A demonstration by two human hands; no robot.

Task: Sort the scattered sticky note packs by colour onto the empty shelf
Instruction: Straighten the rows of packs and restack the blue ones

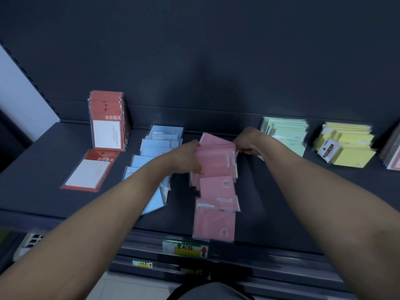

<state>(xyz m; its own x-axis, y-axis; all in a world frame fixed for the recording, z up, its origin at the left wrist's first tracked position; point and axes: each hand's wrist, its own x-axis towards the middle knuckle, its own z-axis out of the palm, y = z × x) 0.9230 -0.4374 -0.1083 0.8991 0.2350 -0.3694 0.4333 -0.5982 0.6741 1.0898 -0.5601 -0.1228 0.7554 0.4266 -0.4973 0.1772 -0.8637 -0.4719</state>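
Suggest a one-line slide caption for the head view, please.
Sorting by colour: left hand and right hand grip pink packs on the shelf, between blue packs and green packs.

Dim, cool light; soft motion blur, strongest on the yellow packs (pixel 346 146); wide-angle bending at the edges.

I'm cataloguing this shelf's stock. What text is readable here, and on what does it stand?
"金榜题名": upright red pack and flat red pack.
"STICKY NOTE": white tag on yellow packs.
"便利贴", handwritten: shelf-edge label.
Print on pink packs and lower label: too blurred.
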